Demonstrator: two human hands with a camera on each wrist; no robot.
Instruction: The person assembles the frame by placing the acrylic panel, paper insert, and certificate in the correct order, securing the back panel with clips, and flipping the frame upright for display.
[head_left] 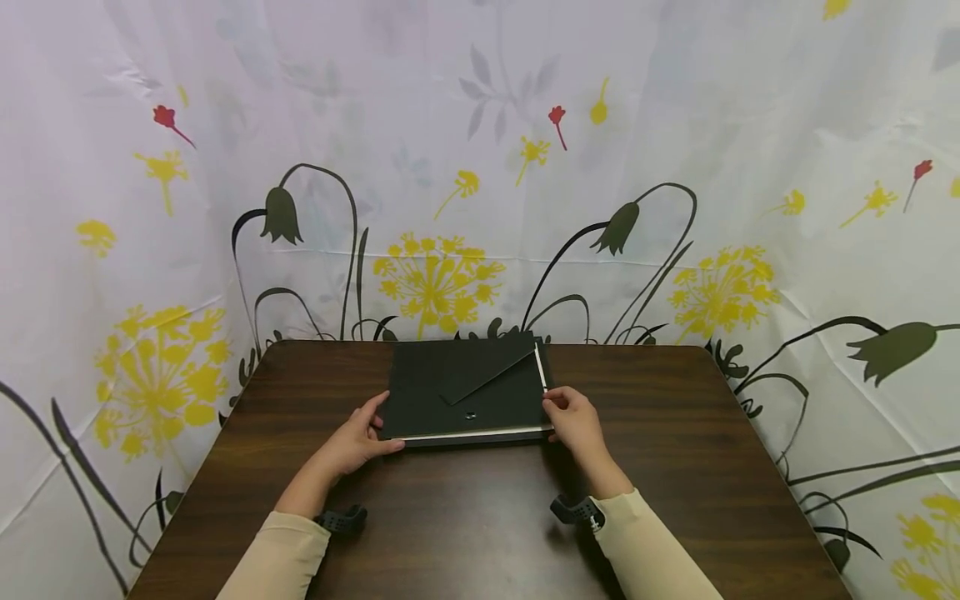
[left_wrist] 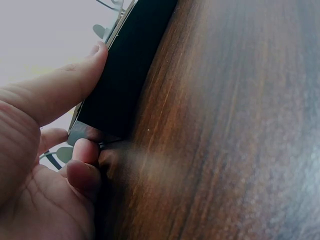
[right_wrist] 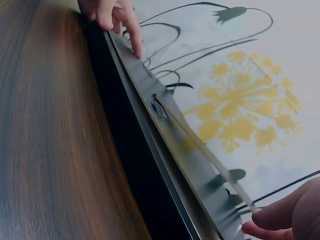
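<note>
Flat dark case (head_left: 431,375) sits at the far edge of the tabletop (head_left: 465,517), about midway between its far corners. My left hand (head_left: 352,437) grips the near left corner, thumb on the front, fingers at the side; my right hand (head_left: 576,421) pinches at the right side near the front. Can't tell whether that pinch takes in just the upper panel or the base too. Light rim (head_left: 472,434) shows along the front, and the right wrist view has the panel's front edge apart from the base. Metal fitting (head_left: 470,415) is near the front, thin diagonal edge (head_left: 492,377) just behind it. To handle this well, I'd move both sides evenly, pinch lightly so the panel doesn't bend, and mind fingertips at the gap. Biggest risk, I think: one corner skewing.
</note>
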